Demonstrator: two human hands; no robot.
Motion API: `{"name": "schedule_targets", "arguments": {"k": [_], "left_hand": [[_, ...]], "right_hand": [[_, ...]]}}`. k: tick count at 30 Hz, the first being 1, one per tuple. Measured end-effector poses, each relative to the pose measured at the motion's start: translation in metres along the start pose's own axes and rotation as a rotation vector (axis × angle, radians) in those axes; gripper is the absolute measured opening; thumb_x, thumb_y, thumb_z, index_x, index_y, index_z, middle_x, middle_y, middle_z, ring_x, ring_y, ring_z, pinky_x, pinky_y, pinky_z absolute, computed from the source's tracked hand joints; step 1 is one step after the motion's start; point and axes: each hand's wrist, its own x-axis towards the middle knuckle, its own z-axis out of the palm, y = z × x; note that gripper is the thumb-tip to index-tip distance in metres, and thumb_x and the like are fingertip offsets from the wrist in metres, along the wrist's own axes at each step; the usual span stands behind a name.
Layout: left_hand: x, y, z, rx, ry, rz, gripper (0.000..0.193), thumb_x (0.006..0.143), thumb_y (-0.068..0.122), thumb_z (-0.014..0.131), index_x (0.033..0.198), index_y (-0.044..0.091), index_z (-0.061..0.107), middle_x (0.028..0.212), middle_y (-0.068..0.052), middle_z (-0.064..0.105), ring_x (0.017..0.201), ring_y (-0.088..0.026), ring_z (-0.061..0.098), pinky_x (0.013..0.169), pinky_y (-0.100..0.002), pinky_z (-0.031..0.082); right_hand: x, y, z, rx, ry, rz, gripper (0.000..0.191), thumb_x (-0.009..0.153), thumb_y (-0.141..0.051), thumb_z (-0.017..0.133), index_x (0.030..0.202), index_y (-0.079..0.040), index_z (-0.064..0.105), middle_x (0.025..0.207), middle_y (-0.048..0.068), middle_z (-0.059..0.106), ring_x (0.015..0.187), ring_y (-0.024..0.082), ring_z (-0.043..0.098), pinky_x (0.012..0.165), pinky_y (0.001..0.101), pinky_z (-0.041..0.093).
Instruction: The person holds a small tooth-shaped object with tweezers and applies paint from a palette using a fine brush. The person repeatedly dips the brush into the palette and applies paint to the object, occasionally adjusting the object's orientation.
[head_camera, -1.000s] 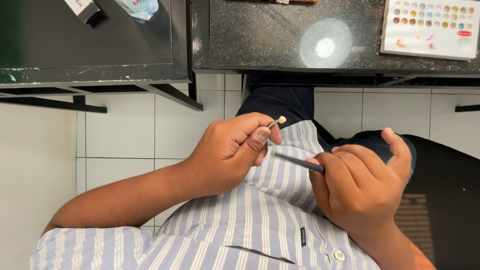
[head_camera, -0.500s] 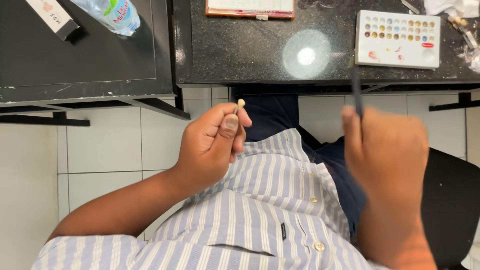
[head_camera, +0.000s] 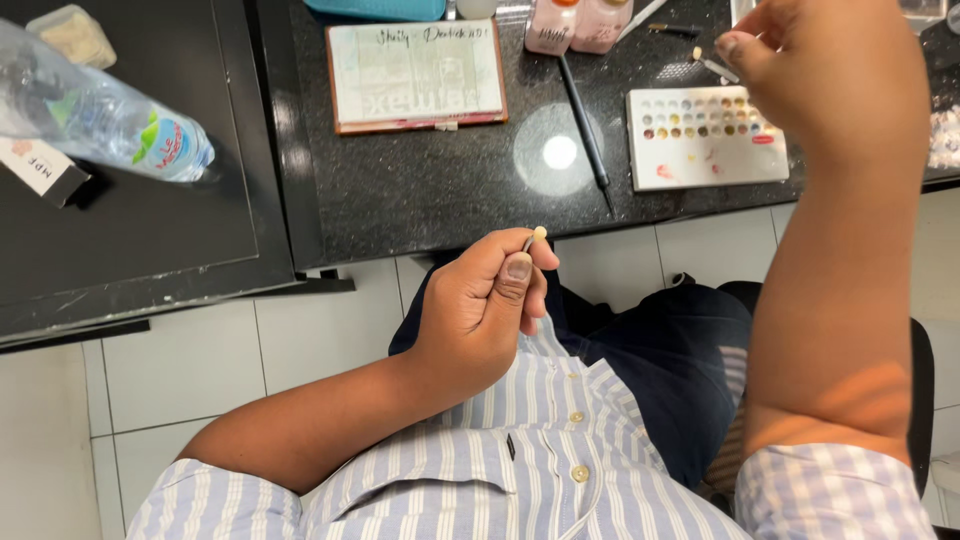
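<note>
My left hand (head_camera: 480, 310) is held over my lap, its fingers shut on a thin pin with a small cream tooth-shaped piece (head_camera: 539, 233) at its tip, pointing up toward the counter edge. My right hand (head_camera: 830, 70) is raised at the top right, above the white palette (head_camera: 700, 160) with its several colour wells. Its fingers are curled together beside a small light-tipped tool (head_camera: 712, 65). Whether it grips anything I cannot tell. A slender dark tool (head_camera: 585, 130) lies on the black stone counter (head_camera: 420, 190).
A framed card (head_camera: 415, 75) lies at the counter's back, with two pink bottles (head_camera: 575, 25) beside it. A plastic water bottle (head_camera: 100, 120) lies on the dark surface at the left. White tiles run below the counter. I sit on a dark chair (head_camera: 925, 400).
My right hand has risen from my lap to above the palette, and the dark tool it held no longer shows in it. My left hand keeps the pin, raised a little.
</note>
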Motion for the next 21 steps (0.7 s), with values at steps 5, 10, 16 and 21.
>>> {"name": "schedule_targets", "arguments": {"k": [5,10,16,21], "left_hand": [[0.025,-0.012,0.013,0.012,0.043,0.019,0.026,0.115,0.022,0.043,0.120,0.004,0.061,0.078,0.002,0.057,0.068,-0.004,0.052,0.063,-0.021,0.050],[0.039,-0.024,0.027,0.046,0.059,0.124,0.027,0.117,0.021,0.043,0.122,0.003,0.061,0.079,0.002,0.056,0.071,-0.004,0.054,0.068,-0.021,0.051],[0.042,-0.027,0.032,0.032,0.054,0.173,0.027,0.117,0.021,0.043,0.124,0.002,0.060,0.079,0.002,0.058,0.071,-0.004,0.055,0.068,-0.021,0.051],[0.034,-0.025,0.034,-0.018,0.017,0.125,0.028,0.117,0.022,0.043,0.124,0.001,0.060,0.078,0.002,0.057,0.070,-0.003,0.054,0.066,-0.020,0.050]], "right_hand": [[0.036,0.041,0.038,0.083,0.040,-0.131,0.020,0.088,-0.025,0.085,0.097,-0.008,0.080,0.081,0.012,0.074,0.066,0.021,0.068,0.054,0.0392,0.054],[0.049,0.049,0.064,0.120,-0.002,-0.042,0.018,0.090,-0.024,0.085,0.098,-0.009,0.079,0.082,0.010,0.074,0.066,0.019,0.069,0.057,0.0368,0.055],[0.055,0.058,0.064,0.102,-0.038,-0.104,0.018,0.095,-0.022,0.088,0.091,-0.006,0.079,0.080,0.010,0.073,0.067,0.020,0.069,0.060,0.0346,0.054],[0.055,0.060,0.069,0.166,-0.011,-0.103,0.017,0.087,-0.018,0.084,0.095,-0.006,0.076,0.078,0.010,0.071,0.065,0.021,0.067,0.056,0.0347,0.052]]}}
